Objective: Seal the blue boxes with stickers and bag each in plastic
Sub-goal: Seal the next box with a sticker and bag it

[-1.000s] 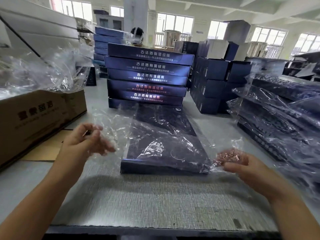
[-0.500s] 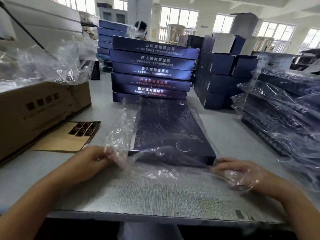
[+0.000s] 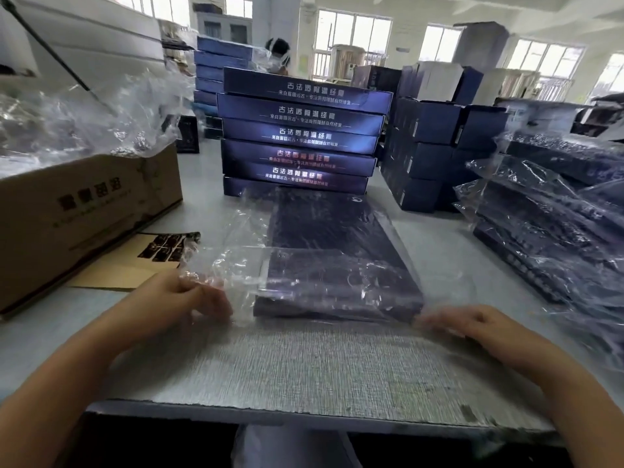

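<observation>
Bare mat (image 3: 304,369) nearest; carton (image 3: 84,214) left; bagged stack (image 3: 553,224) right.

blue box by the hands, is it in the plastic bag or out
In: the plastic bag lies over the blue box and past its near corners, where the left hand pinches it.

Worn at head height, looking forward and down across the bench (image 3: 304,373). Close over the near edge, with both forearms entering from the bottom corners and the left hand (image 3: 175,298) and right hand (image 3: 472,327) low in frame. Wide-angle, bending straight lines near the borders. Farther off, taking in the stacked blue boxes (image 3: 300,133) and the windows (image 3: 351,32) beyond.
</observation>
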